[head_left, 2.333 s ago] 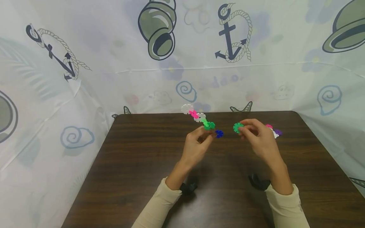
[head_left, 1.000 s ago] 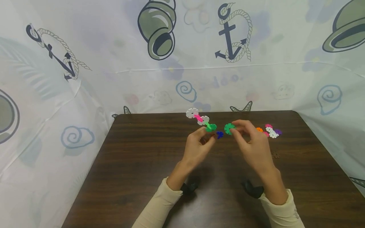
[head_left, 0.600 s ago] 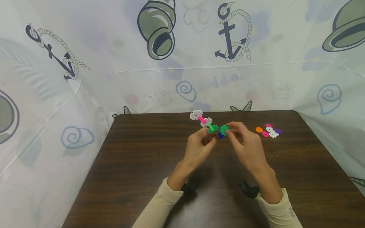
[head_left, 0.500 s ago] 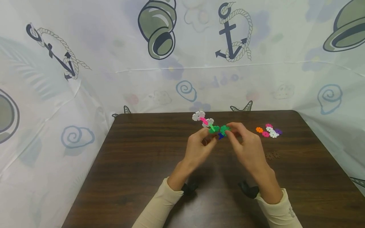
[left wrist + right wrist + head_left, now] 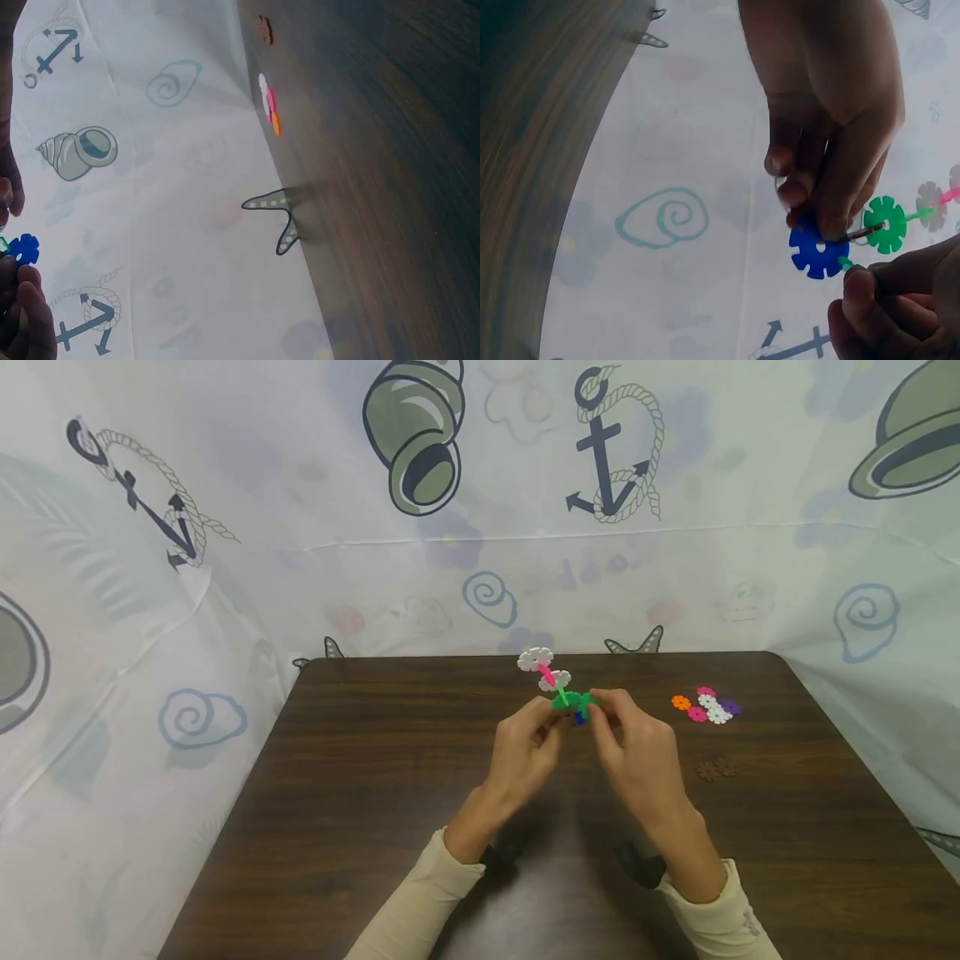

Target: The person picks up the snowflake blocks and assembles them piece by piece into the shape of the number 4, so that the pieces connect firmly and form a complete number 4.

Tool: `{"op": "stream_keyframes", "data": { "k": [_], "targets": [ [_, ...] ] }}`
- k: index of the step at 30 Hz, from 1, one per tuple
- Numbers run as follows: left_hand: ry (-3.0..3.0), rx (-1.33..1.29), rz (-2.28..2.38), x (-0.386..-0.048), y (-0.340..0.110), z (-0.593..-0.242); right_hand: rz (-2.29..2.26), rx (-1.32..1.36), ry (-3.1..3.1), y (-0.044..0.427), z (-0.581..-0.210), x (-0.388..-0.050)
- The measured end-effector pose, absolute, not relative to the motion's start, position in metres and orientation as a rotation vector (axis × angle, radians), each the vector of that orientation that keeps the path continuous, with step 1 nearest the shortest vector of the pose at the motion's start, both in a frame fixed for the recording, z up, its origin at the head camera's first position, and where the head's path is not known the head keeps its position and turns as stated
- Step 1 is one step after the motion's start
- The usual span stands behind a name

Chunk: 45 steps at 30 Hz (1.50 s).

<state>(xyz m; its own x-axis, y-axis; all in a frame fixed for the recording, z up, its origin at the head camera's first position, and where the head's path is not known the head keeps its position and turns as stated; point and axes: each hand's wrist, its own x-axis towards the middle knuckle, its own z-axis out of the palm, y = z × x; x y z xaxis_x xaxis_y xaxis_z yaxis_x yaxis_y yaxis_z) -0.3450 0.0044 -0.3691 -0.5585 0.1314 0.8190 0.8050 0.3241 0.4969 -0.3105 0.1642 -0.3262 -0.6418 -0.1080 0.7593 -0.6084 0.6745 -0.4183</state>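
Observation:
My left hand (image 5: 525, 743) pinches a chain of notched plastic snowflake discs near its lower end, with fingertips at the blue disc (image 5: 808, 255). From there the chain runs through a brown disc seen edge-on, a green disc (image 5: 880, 238), a light green one, then white and pink ones up to a white disc (image 5: 527, 662) at the top. My right hand (image 5: 641, 752) pinches another green disc (image 5: 846, 263), its edge touching the blue disc's rim in the right wrist view. My fingers cover most of that green disc. The left wrist view catches the blue disc (image 5: 27, 246) partly.
Orange (image 5: 681, 702), pink, white and purple discs lie grouped at the table's (image 5: 337, 777) back right. Brown discs (image 5: 716, 769) lie nearer, hard to see against the dark wood. A printed cloth (image 5: 697, 585) hangs behind the table.
My right hand has moved left, bringing its green disc to the blue one. The chain's top has shifted right. The loose discs, earlier partly hidden by my right hand, are uncovered.

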Motion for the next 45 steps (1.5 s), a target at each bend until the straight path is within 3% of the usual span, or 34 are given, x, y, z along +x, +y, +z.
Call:
{"op": "stream_keyframes", "data": {
  "k": [27,45],
  "targets": [
    [-1.948,-0.758,-1.468,-0.342,0.004,-0.363,1.082,0.504,-2.302,0.179,-0.317,-0.314],
    [-1.936,-0.723,-1.492,-0.343,0.004,-0.363,1.045,0.152,-2.307,0.247,-0.305,-0.327]
  ]
}}
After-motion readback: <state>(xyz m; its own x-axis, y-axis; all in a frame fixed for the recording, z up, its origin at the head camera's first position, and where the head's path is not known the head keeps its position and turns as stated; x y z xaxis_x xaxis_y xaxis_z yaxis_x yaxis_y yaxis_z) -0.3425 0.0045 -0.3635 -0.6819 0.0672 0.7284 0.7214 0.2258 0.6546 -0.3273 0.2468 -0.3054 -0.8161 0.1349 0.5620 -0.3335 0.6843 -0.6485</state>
